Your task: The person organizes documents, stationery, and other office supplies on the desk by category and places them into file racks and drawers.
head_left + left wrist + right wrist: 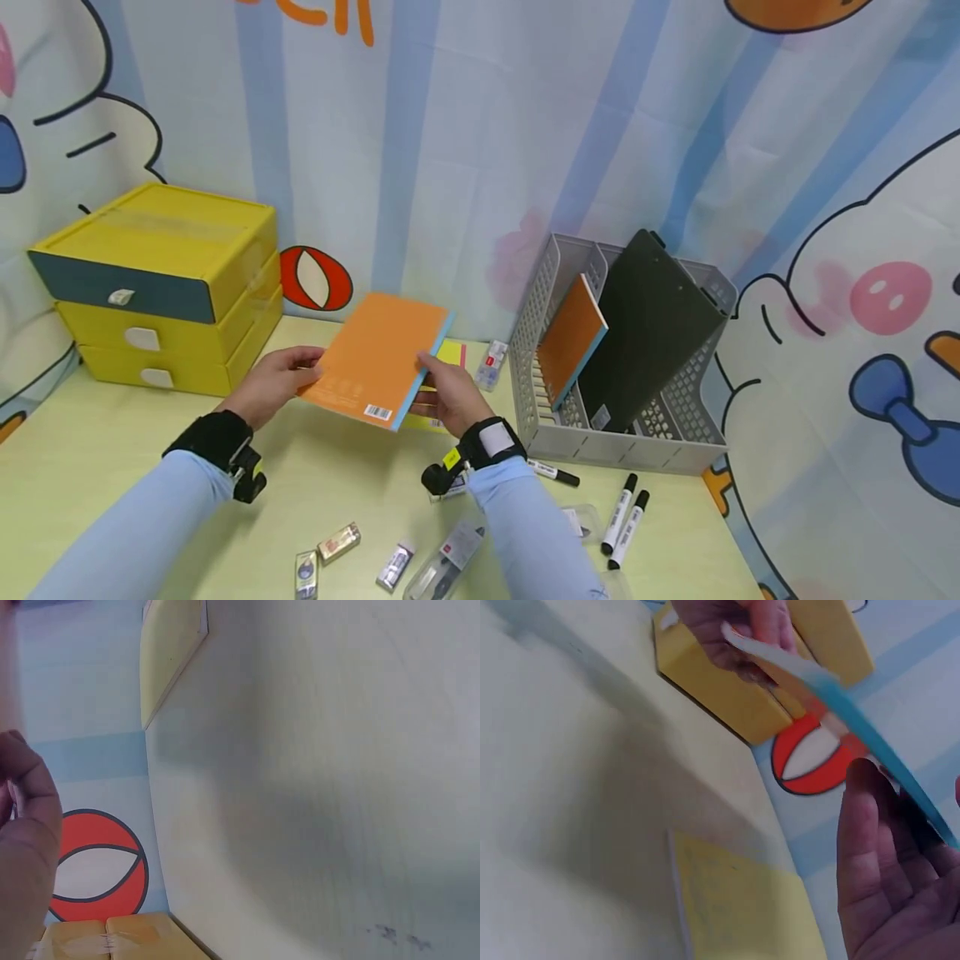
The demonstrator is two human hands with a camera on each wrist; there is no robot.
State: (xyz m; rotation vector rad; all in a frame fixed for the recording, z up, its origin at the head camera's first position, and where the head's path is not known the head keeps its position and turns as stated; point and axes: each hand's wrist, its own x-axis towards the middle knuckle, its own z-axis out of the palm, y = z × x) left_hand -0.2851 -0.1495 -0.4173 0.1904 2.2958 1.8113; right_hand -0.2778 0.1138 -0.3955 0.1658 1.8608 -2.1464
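Both hands hold an orange notebook point(378, 354) with a blue spine and a barcode on its cover, raised above the table. My left hand point(272, 383) pinches its left edge. The right hand point(452, 392) grips the blue spine side, thumb on top and fingers underneath. From the right wrist view, the notebook point(840, 705) appears edge-on, the right fingers point(859, 825) beneath it. Under and behind it a yellow notebook point(739, 900) lies on the table, partly covered in the head view. In the left wrist view only part of the left hand point(30, 832) shows.
A grey file rack point(615, 450) at right holds another orange notebook point(572, 342) and a black clipboard point(648, 325). Yellow drawers point(157, 304) stand at left. Markers point(628, 529), erasers point(339, 543) and a clear-packaged item point(446, 562) lie in front; a small pack point(491, 365) lies behind.
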